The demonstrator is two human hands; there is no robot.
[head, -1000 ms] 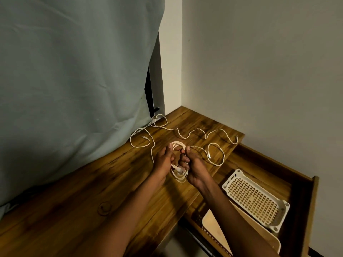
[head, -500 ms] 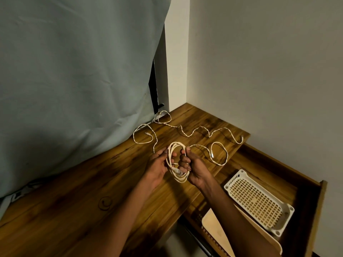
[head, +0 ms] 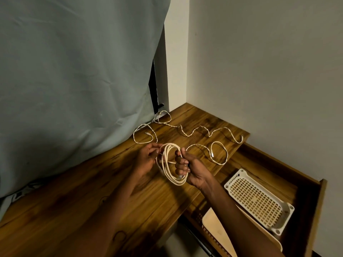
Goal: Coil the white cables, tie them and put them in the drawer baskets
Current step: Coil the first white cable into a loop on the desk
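Fingers [head: 181, 165] of the right hand [head: 193, 169] are clenching the coiled white braided cable [head: 169, 164] at frame centre above the wooden worktop [head: 92, 191]; left hand [head: 146, 157] fingers are pinching its left edge. Loops should stay bunched while tying.

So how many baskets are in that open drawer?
2: a white lattice basket upside down at the drawer's back, and a beige basket in front, partly hidden by the arm.

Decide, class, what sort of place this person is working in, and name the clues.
Probably a room at home or a small office: a wooden desk set into a plain wall corner, its open drawer holding a perforated plastic basket, and a grey curtain.
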